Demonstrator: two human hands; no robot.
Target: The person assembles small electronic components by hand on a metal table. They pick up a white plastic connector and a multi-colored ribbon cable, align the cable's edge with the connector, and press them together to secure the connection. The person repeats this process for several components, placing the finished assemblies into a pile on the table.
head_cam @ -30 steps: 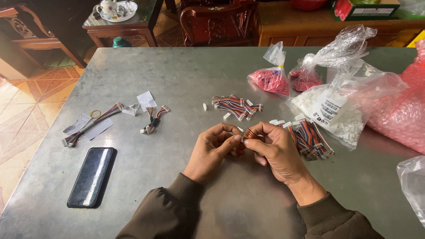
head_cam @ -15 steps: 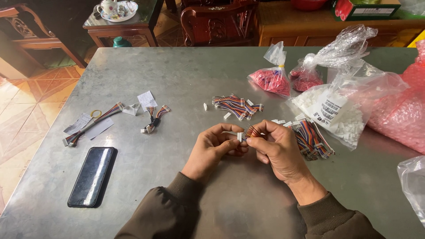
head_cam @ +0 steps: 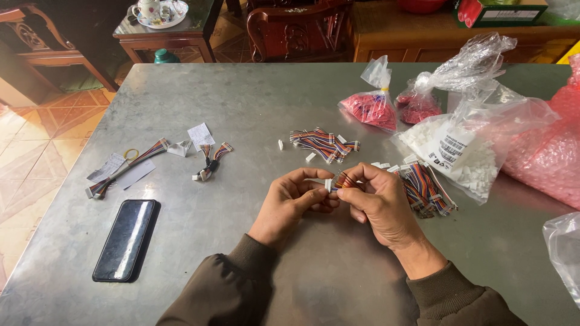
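I am watching the left hand (head_cam: 297, 199) and the right hand (head_cam: 373, 202) meeting just above the middle of the grey metal desk (head_cam: 254, 108), fingertips nearly touching. Between them they are pinching a small white connector (head_cam: 329, 183) with a short multicoloured ribbon cable (head_cam: 344, 180); the left hand is gripping the connector end with thumb and forefinger, the right hand is clasping the wire end, its fingers curling over it. Just to the right of the right hand a bundle of ribbon cables (head_cam: 426, 190) is lying flat on the desk, and a second bundle (head_cam: 321, 142) is sitting a little farther back. A clear bag of white connectors (head_cam: 465, 157) is slumping beside the first bundle, with two small bags of red parts (head_cam: 371, 107) behind it and pink bubble wrap (head_cam: 553, 148) at the right edge. Well apart on the left, a black phone (head_cam: 125, 239) is lying face up, near a few loose cables and paper slips (head_cam: 130, 163)
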